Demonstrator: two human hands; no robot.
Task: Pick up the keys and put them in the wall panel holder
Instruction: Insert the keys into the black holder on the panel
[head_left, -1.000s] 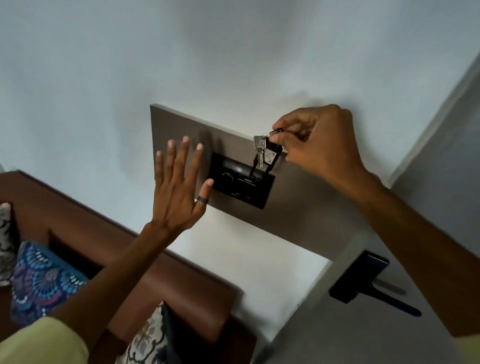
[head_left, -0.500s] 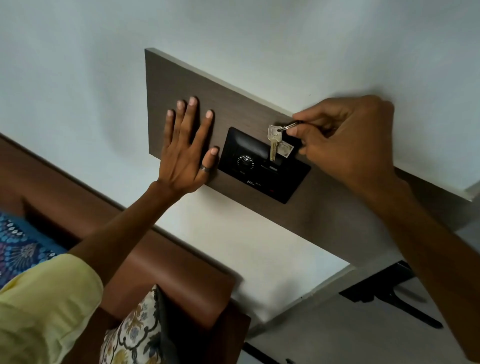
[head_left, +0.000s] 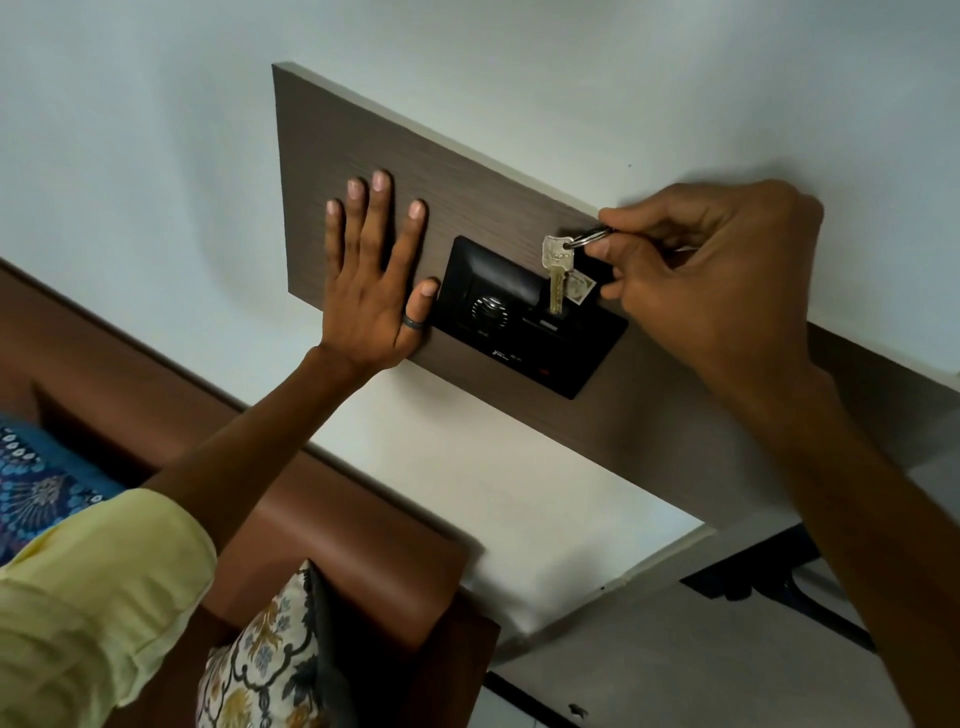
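Observation:
A silver key with a small tag hangs from a metal ring pinched in my right hand. The key's tip hangs just above the slot of the black wall panel holder, which has a round dial on its left half. The holder is set in a brown wooden board on the white wall. My left hand lies flat on the board, fingers spread, with a dark ring on the thumb, which touches the holder's left edge.
A brown headboard runs below the board, with a patterned pillow and a blue patterned cushion against it. A dark fixture sits on the adjoining wall at lower right.
My left hand went from hovering to lying flat on the board. My right hand brought the key down and right, over the holder's slot. The view moved closer to the panel.

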